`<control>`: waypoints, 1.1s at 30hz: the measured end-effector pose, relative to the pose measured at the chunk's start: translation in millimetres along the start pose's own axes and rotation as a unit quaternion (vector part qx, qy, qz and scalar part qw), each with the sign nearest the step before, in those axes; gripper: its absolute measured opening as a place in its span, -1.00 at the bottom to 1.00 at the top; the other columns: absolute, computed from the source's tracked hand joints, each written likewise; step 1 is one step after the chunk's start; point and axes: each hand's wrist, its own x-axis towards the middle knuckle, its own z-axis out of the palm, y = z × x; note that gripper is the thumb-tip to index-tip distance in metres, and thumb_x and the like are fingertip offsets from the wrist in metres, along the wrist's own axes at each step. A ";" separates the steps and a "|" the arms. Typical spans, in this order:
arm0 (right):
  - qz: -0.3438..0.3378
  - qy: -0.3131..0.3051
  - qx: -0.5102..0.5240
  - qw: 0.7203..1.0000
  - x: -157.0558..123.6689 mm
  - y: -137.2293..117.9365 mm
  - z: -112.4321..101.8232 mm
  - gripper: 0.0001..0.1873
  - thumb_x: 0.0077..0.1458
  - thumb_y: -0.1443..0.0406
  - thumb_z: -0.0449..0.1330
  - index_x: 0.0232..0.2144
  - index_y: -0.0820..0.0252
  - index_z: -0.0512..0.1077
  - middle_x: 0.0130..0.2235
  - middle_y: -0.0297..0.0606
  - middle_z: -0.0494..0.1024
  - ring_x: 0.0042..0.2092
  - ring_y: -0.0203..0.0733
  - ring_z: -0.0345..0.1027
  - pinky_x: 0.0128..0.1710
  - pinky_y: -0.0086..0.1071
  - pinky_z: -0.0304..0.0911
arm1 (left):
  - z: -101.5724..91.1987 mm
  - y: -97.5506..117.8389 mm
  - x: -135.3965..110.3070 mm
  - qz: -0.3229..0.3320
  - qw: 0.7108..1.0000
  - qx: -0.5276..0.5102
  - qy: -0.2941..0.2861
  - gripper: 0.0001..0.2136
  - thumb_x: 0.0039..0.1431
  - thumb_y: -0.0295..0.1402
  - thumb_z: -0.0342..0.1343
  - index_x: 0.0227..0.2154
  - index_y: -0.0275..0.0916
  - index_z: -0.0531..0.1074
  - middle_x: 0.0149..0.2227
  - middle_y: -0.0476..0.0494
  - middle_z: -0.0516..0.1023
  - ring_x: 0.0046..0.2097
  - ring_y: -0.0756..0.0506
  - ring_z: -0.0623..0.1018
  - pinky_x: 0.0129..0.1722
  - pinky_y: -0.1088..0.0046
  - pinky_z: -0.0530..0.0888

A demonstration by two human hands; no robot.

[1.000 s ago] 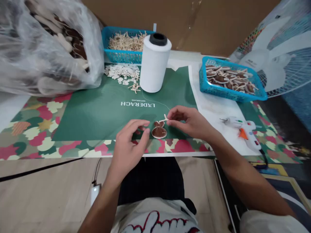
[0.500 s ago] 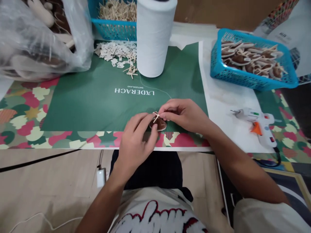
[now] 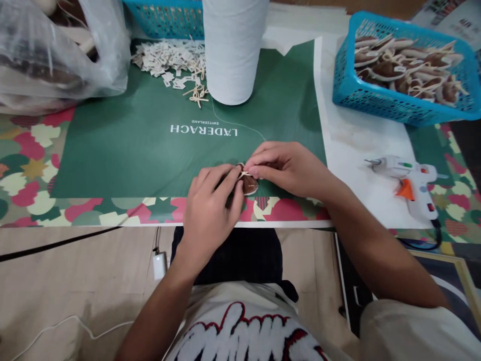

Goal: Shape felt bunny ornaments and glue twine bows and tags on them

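Observation:
A small brown piece with a white rim [image 3: 250, 185] lies on the green paper at the table's near edge. Across its upper part sits a tiny cream bow [image 3: 244, 174]. My left hand [image 3: 210, 205] steadies the brown piece from the left, thumb and fingers around its side. From the right, my right hand [image 3: 291, 168] is closed in a pinch on the bow, fingertips pressed together. The fingers hide part of the piece and of the bow's ends.
Behind stand a white thread cone [image 3: 235, 55], a pile of small white tags [image 3: 169, 57], loose cream bows [image 3: 197, 94] and a blue basket [image 3: 169, 22]. At left is a plastic bag [image 3: 108, 55]; at right, a filled blue basket [image 3: 376, 103] and a glue gun [image 3: 408, 173].
The bow has turned from slanting to lying nearly level across the brown piece. Both hands keep their hold. The table's things appear higher in view as the camera tilts.

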 end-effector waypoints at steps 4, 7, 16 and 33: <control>-0.019 -0.011 -0.030 0.999 -0.4 0.5 -2.5 -0.81 0.32 0.24 0.24 -0.24 0.08 0.68 -0.19 -0.25 0.66 -0.23 -0.20 0.51 -0.22 -0.33 0.37 | -1.1 -1.2 0.5 0.002 1.000 -0.004 -0.010 -0.72 0.43 -0.40 0.07 0.11 -0.23 0.53 0.05 -0.25 0.65 0.04 -0.23 0.58 0.07 0.14 0.48; -0.031 -0.014 -0.059 0.998 -1.1 -0.7 -4.1 -0.81 0.32 0.25 0.24 -0.24 0.09 0.67 -0.18 -0.24 0.66 -0.24 -0.20 0.50 -0.25 -0.33 0.34 | -1.7 -1.3 0.6 0.005 1.000 -0.003 -0.016 -0.72 0.43 -0.40 0.07 0.11 -0.21 0.54 0.06 -0.24 0.65 0.04 -0.23 0.58 0.07 0.14 0.47; -0.068 -0.010 -0.128 0.989 -4.8 -2.3 -5.5 -0.82 0.32 0.28 0.24 -0.21 0.03 0.68 -0.17 -0.28 0.67 -0.23 -0.20 0.51 -0.23 -0.34 0.36 | -0.1 8.0 6.2 -0.053 0.998 -0.035 0.012 -0.78 0.44 -0.37 0.09 -0.03 -0.14 0.64 -0.05 -0.14 0.70 -0.05 -0.20 0.57 0.00 0.16 0.47; -0.089 0.020 -0.153 0.984 -8.2 -9.3 -12.1 -0.78 0.37 0.32 0.15 -0.16 0.00 0.62 -0.12 -0.27 0.63 -0.14 -0.18 0.51 -0.13 -0.30 0.39 | -2.8 11.3 14.6 -0.080 0.996 -0.047 0.008 -0.84 0.37 -0.38 0.18 -0.15 -0.12 0.68 -0.11 -0.08 0.71 -0.13 -0.17 0.58 -0.03 0.17 0.51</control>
